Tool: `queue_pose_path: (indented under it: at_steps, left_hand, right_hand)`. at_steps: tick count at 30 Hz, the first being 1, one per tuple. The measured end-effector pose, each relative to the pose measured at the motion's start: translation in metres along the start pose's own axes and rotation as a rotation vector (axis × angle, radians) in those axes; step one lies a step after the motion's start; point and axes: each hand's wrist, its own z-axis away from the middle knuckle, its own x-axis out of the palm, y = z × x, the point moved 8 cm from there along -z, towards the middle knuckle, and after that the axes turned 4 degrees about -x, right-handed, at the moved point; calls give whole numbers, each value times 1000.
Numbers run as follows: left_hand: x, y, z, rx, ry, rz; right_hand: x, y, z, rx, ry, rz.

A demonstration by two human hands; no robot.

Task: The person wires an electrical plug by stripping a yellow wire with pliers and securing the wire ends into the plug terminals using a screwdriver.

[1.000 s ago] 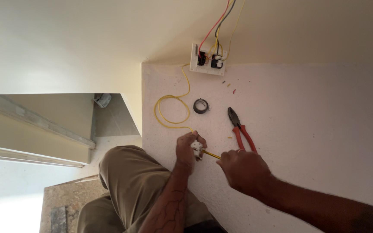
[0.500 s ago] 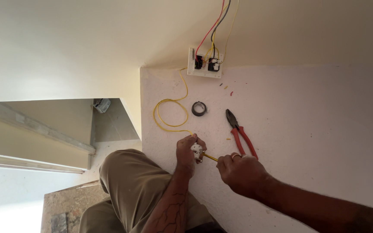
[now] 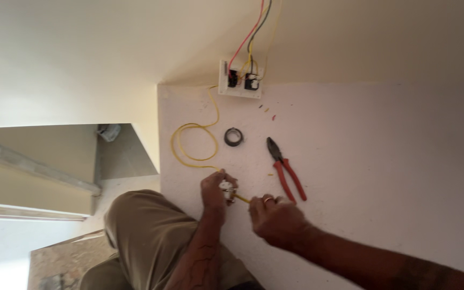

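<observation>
The left hand [image 3: 217,189], at lower centre of the frame, is closed around a small white plug-like fitting [image 3: 226,188], gripping it just above the person's khaki-clad knee [image 3: 151,236]. The right hand [image 3: 276,217], to its lower right, is curled shut on the end of a yellow wire [image 3: 189,140] that runs into the fitting; a ring shows on one finger. Compared with half a second ago, the two hands sit in much the same spot against the white tabletop [image 3: 377,161], the right one drawn very slightly away from the left, so a short stretch of yellow wire shows between them; the work at the fitting appears to be ongoing rather than finished. From the left hand the wire loops up and to the left, then climbs to a white switch board [image 3: 241,79] at upper centre, where red, dark and yellow leads rise out of the frame. A roll of dark tape [image 3: 233,136] lies just right of the loop, untouched, and red-handled pliers [image 3: 287,171] lie near the right hand, not touching it. A few snipped bits of wire insulation [image 3: 267,110] dot the surface below the board.
</observation>
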Motion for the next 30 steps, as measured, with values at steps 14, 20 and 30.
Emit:
queue_pose_path:
  at_steps: [14,20,30]
  left_hand:
    - [-4,11,6,-40,-8,47]
    - [-17,10,10,-13,147,200]
    - [-8,4,12,-211,169,276]
  right_hand:
    - [51,31,19,1102,-309,-1081]
    - [54,57,6,795,-301,-1009]
    - [138,67,11,1082,-2,-1124]
